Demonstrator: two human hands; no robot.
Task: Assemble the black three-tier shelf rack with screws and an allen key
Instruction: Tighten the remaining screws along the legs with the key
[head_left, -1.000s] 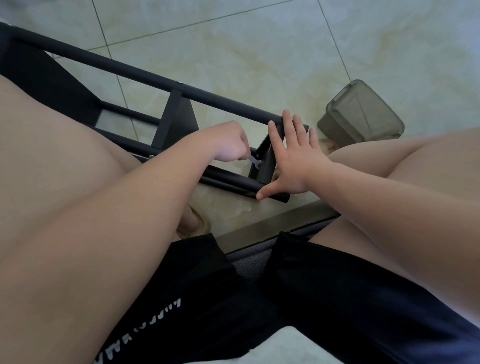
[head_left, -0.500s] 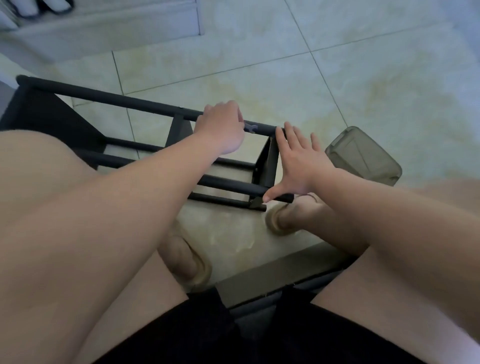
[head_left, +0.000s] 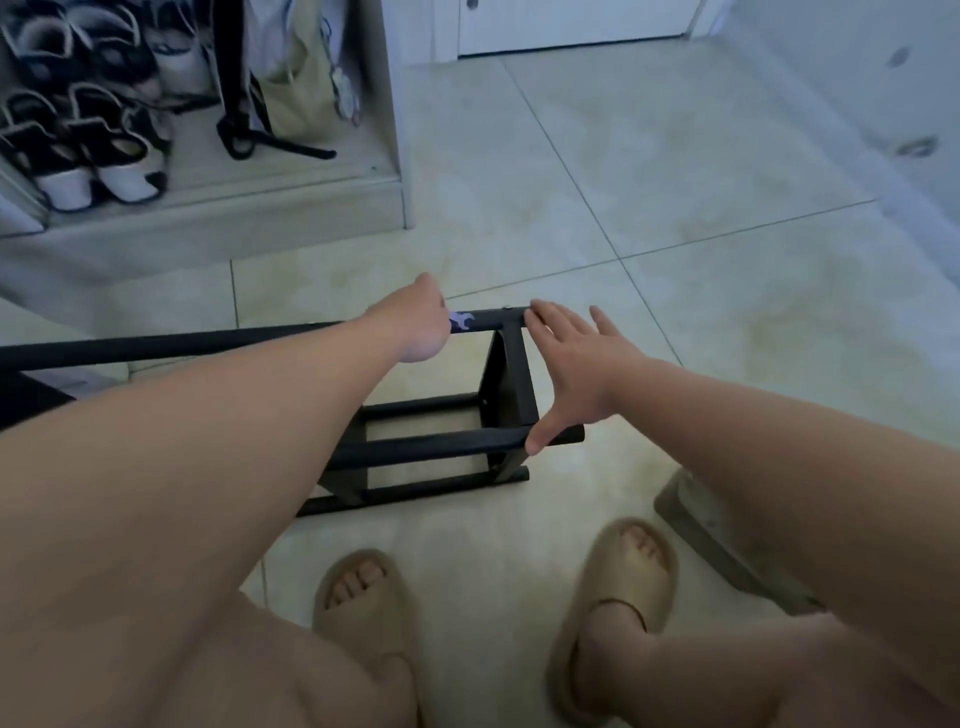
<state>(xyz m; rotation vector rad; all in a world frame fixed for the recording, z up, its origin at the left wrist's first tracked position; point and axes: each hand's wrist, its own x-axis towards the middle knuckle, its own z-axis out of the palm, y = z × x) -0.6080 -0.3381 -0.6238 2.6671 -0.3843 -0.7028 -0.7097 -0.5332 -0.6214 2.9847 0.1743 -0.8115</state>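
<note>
The black shelf rack (head_left: 447, 447) lies on its side on the tiled floor, its long tubes running left to right. My left hand (head_left: 423, 325) sits curled on the top tube (head_left: 208, 343) and holds a small silver wrench (head_left: 461, 321) whose end pokes out to the right. My right hand (head_left: 569, 358) is spread flat against the rack's right end frame (head_left: 506, 384), fingers on the top tube's end and thumb on a lower tube (head_left: 441, 448).
An open shoe cabinet (head_left: 208, 208) with sandals and a bag stands at the back left. A grey plastic box (head_left: 727, 551) lies on the floor at right. My two feet in beige slippers (head_left: 618, 577) stand just in front of the rack.
The view has risen and pulled back, so the cabinet and my feet now show. My left hand moved from the lower joint up to the top tube with the wrench; my right hand stays on the end frame.
</note>
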